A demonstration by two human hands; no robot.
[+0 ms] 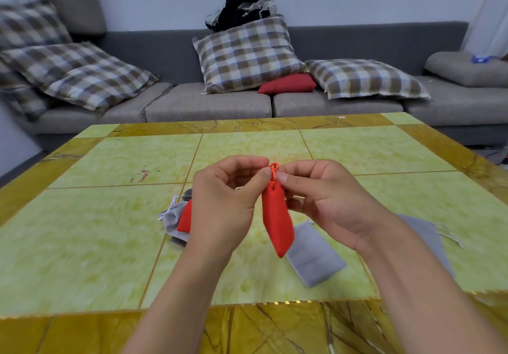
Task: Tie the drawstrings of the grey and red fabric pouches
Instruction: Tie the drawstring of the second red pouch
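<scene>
At the left of centre, a small heap of grey and red fabric pouches [176,220] lies on the green-and-yellow marbled tabletop [110,216], partly hidden behind the left hand [225,197]. That hand's thumb and forefinger pinch the thin red drawstring [273,170] at the frame's middle. The flat red fabric pouch [276,220] hangs from the cord, above the table. The right hand [327,197] pinches the same cord from the other side. Lower right, 2 flat grey fabric pouches [313,257] lie on the table.
</scene>
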